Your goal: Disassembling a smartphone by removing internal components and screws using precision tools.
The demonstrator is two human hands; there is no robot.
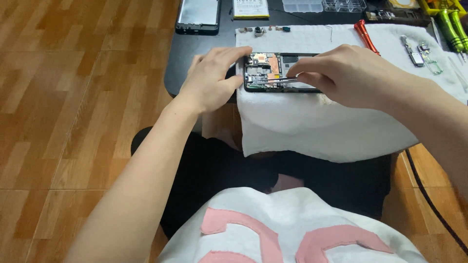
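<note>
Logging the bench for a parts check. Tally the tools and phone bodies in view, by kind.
Opened phone, steadied by the left hand: 1
Phone body lying apart: 1
Tweezers in the right hand: 1
Red-handled screwdriver: 1
Green-handled screwdrivers: 2
Total: 6

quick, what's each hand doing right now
Left hand: open, fingers steadying the opened phone.
Right hand: closed, pinching tweezers over the phone's board.
</note>
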